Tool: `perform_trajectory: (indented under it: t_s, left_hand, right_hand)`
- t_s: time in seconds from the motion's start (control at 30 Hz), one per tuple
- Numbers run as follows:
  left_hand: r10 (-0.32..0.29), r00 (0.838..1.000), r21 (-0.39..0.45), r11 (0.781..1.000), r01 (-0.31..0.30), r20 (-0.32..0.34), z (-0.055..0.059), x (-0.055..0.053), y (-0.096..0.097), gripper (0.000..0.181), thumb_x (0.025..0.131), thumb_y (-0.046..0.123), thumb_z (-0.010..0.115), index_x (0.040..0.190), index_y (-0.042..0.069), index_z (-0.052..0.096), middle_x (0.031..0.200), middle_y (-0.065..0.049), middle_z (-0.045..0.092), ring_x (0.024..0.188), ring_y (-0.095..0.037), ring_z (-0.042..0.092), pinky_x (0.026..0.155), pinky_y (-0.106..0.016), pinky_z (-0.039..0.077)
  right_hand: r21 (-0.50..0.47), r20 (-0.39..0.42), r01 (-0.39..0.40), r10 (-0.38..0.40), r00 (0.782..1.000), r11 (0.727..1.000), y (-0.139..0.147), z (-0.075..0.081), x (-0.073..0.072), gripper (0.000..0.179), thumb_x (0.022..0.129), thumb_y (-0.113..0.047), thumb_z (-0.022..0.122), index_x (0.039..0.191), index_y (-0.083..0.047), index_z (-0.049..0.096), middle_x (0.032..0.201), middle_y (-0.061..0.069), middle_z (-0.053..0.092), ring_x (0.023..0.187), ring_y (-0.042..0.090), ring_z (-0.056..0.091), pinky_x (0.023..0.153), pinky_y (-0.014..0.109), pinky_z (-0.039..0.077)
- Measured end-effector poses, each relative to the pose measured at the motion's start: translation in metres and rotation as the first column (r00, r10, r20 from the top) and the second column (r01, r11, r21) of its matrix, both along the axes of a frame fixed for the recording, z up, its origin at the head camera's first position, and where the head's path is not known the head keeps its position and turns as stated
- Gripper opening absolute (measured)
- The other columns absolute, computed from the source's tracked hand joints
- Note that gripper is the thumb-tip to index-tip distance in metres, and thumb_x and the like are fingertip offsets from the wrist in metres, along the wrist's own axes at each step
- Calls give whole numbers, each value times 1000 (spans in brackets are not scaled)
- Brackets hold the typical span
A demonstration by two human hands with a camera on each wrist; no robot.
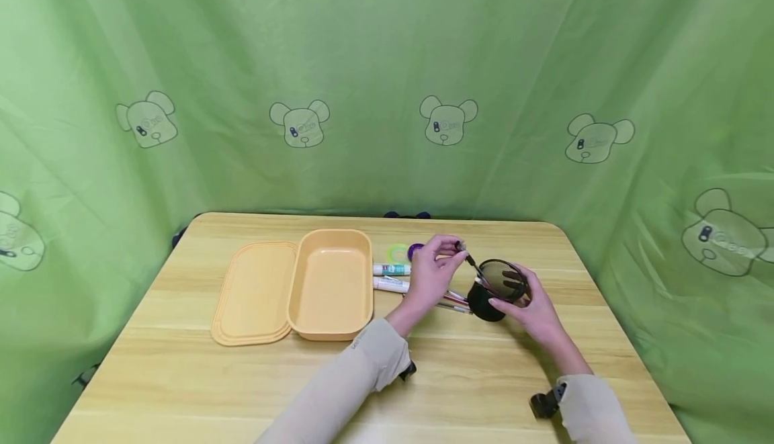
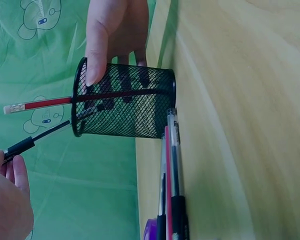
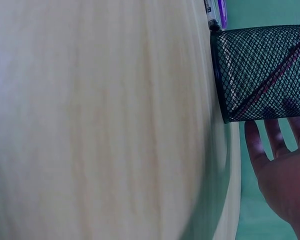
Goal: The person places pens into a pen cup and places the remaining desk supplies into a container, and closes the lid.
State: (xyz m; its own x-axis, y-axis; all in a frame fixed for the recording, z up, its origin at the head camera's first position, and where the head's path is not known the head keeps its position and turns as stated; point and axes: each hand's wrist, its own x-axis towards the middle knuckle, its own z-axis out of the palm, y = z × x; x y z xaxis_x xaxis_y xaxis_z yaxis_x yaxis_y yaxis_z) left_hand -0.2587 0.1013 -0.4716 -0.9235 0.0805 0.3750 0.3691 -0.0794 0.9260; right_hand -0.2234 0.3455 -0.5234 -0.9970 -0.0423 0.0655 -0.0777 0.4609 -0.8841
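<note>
My left hand (image 1: 428, 275) pinches a pen with a black grip (image 2: 21, 148) by its end, between thumb and fingers. The pen's other end reaches into the mouth of a black mesh pen holder (image 2: 135, 117). My right hand (image 1: 538, 315) grips the pen holder round its side, thumb near the rim, and the holder stands on the table. A red pencil with a white eraser (image 2: 46, 103) leans inside it, eraser end sticking out. Beside the holder's base lie several pens (image 2: 176, 175), partly behind my left hand in the head view.
An uncovered yellow box (image 1: 330, 331) stands left of the hands, with its lid (image 1: 256, 289) lying beside it. Between box and left hand are a glue stick (image 1: 387, 269), a white tube (image 1: 390, 285), a green ring (image 1: 390, 253) and a purple ring (image 1: 413, 252). Green curtains (image 1: 375, 41) surround the table.
</note>
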Motion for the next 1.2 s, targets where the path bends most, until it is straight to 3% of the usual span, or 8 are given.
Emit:
perform_trajectory:
  t_s: [0.23, 0.5, 0.77, 1.2]
  left_hand:
    - [-14, 1000, -54, 998, 15, 6, -7, 3, 7, 24, 94, 9, 75, 118, 8, 70, 111, -7, 75, 99, -8, 70, 88, -20, 61]
    - [-31, 999, -61, 998, 33, 25, -8, 4, 11, 23, 95, 8, 75, 117, 8, 70, 110, -8, 75, 98, -5, 69, 89, -19, 60]
    - [-36, 999, -106, 994, 37, 19, -10, 7, 15, 20, 95, 7, 75, 114, 7, 71, 108, -10, 76, 98, -12, 71, 88, -20, 61]
    - [-51, 998, -177, 983, 58, 43, -20, 8, 24, 23, 94, 7, 76, 116, 8, 71, 106, -4, 75, 96, 0, 66, 90, -15, 58]
  right_hand:
    - [-15, -1, -6, 6, 1000, 1000, 0, -1, 0, 93, 89, -14, 84, 161, -8, 25, 160, 22, 37, 143, 39, 40, 98, -3, 32]
    - [-24, 6, -11, 11, 1000, 1000, -1, 1, -2, 95, 89, -15, 84, 162, -8, 24, 161, 23, 37, 144, 40, 39, 100, -3, 32]
    - [-18, -1, -9, 9, 1000, 1000, -1, 0, -3, 94, 88, -17, 85, 161, -9, 27, 159, 21, 40, 142, 37, 41, 100, -1, 33]
    - [-33, -8, -6, 5, 1000, 999, 0, -1, 0, 92, 88, -13, 84, 160, -8, 27, 158, 21, 40, 142, 37, 41, 99, -3, 32]
